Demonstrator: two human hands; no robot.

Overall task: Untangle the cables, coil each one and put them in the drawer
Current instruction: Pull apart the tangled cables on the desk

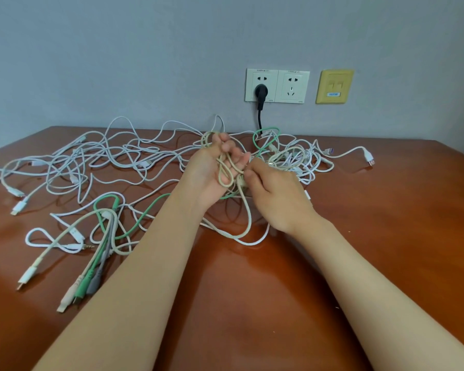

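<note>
A tangle of white cables spreads over the brown table, mixed with a green cable and a beige braided cable. My left hand is raised over the middle of the tangle, palm towards me, with loops of the beige cable wound around its fingers. My right hand sits just to its right and pinches the same beige cable between thumb and fingers. Several plug ends, beige, green and grey, lie at the near left. No drawer is in view.
On the wall behind are two white sockets, one with a black plug whose cord drops behind the table, and a yellow network plate. A white cable with a USB plug reaches out at the far right.
</note>
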